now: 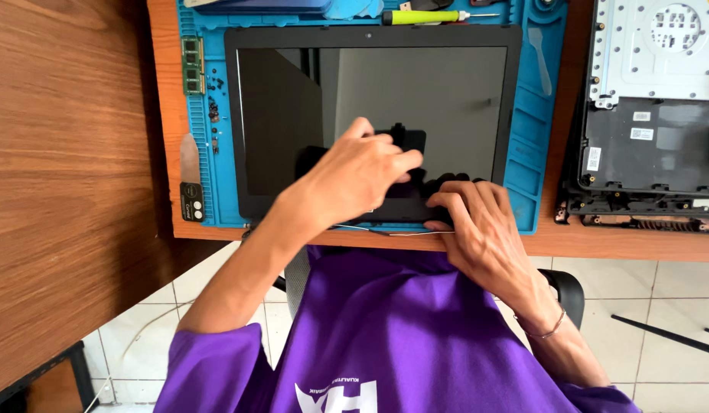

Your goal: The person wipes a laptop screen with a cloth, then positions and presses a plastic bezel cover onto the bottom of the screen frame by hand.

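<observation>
- I see the laptop screen panel (373,115) lying flat on the blue repair mat (534,138), its dark glass facing up and its near edge at the front of the wooden desk (637,245).
- My left hand (354,176) rests on the lower middle of the glass, fingers curled and pinched toward the bottom bezel; I cannot tell whether anything is actually caught between the fingertips.
- My right hand (477,222) lies just beside it on the bottom bezel, fingers bent and pressing down on the frame edge, clasping nothing that I can make out.
- A thin pale wire (400,232) runs along the desk edge just under both hands.
- The mat works as a tray with moulded compartments: the left strip holds two green memory modules (191,65) and, below them, some small dark screws (213,111).
- The right side channel of the mat holds a blue plastic pry tool (539,57).
- The top compartments hold a yellow-handled screwdriver (427,16).
- A flat metal spudger (190,176) lies on the desk touching the left rim of the mat.
- The opened laptop base (649,115) sits to the right of the mat, well apart from my hands, its inner side up.
</observation>
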